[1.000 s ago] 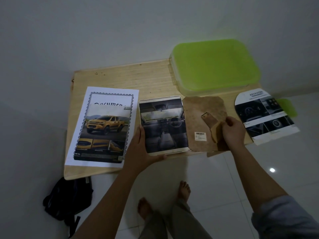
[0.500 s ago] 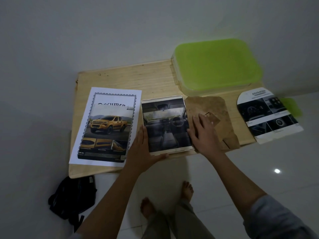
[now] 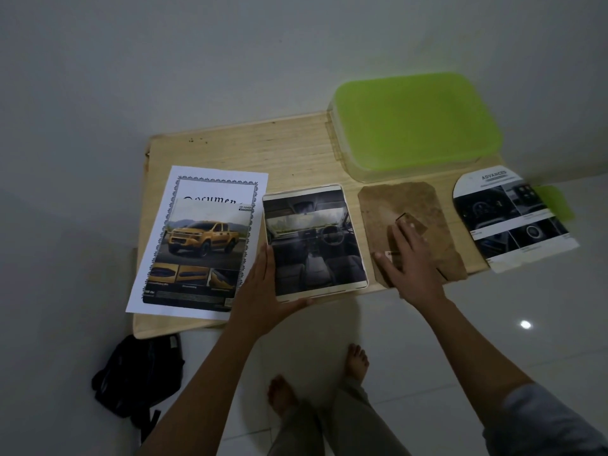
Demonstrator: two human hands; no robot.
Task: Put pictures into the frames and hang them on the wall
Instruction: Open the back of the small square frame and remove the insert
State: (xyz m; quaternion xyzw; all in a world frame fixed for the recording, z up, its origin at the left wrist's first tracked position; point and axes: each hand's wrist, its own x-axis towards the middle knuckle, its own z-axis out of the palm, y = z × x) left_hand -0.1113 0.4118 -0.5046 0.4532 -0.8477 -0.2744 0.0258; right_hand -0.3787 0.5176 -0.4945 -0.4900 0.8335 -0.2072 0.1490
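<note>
The pale wooden surface [image 3: 296, 149] stands against a plain wall, over a glossy white tiled floor. At its far right corner sits a clear plastic box with a bright green lid [image 3: 414, 123], the bulkiest thing on it. At the left lies a white sheet [image 3: 197, 245] with a decorative border, and a picture of a yellow pickup truck lies on top of it. Just beside that, in the middle, lies the light-coloured frame [image 3: 314, 240], flat, showing a picture of a car's interior; its near edge hangs a little over the front of the surface. To the right of the frame, with a small gap, lies the brown backing board [image 3: 411, 205], its stand flap facing up and its near corner past the edge. Further right, a cut-out brochure page [image 3: 513, 218] sticks out over the right side. A black bag [image 3: 141, 376] slumps on the floor at the near left corner.

The left hand [image 3: 260, 291] is flat, fingers straight along the frame's left edge, thumb along its near edge. The right hand [image 3: 408, 258] rests spread wide on the backing board, covering its label.
</note>
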